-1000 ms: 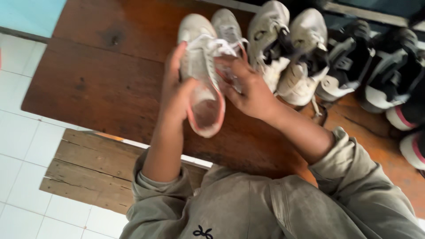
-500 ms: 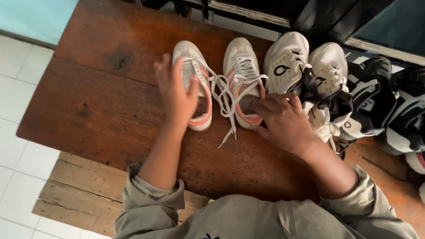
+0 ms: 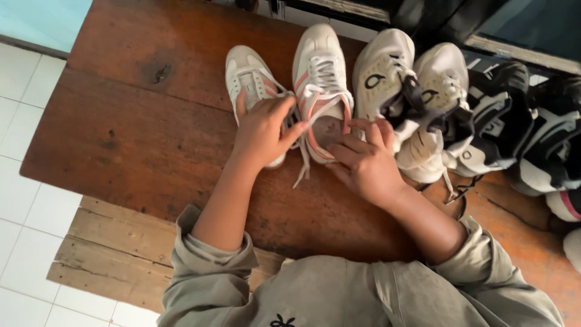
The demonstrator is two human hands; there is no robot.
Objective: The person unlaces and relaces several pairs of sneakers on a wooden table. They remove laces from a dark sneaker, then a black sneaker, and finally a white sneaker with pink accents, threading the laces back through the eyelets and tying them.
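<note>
Two white sneakers with pink stripes stand side by side on a brown wooden bench (image 3: 139,127), toes pointing away from me. My left hand (image 3: 261,130) covers the heel end of the left sneaker (image 3: 248,75) and pinches its white laces. My right hand (image 3: 363,160) rests at the heel opening of the right sneaker (image 3: 321,72), fingertips on its rim. A loose lace end hangs between my hands.
To the right stands a white pair of sneakers with dark laces (image 3: 405,91), then black-and-white sneakers (image 3: 520,127) near the bench's right end. A lower wooden plank (image 3: 115,254) lies beside white floor tiles (image 3: 24,200) on the left.
A second ago I held the left sneaker lifted in both hands. It now stands on the bench beside its mate, and my left hand has closed on its laces.
</note>
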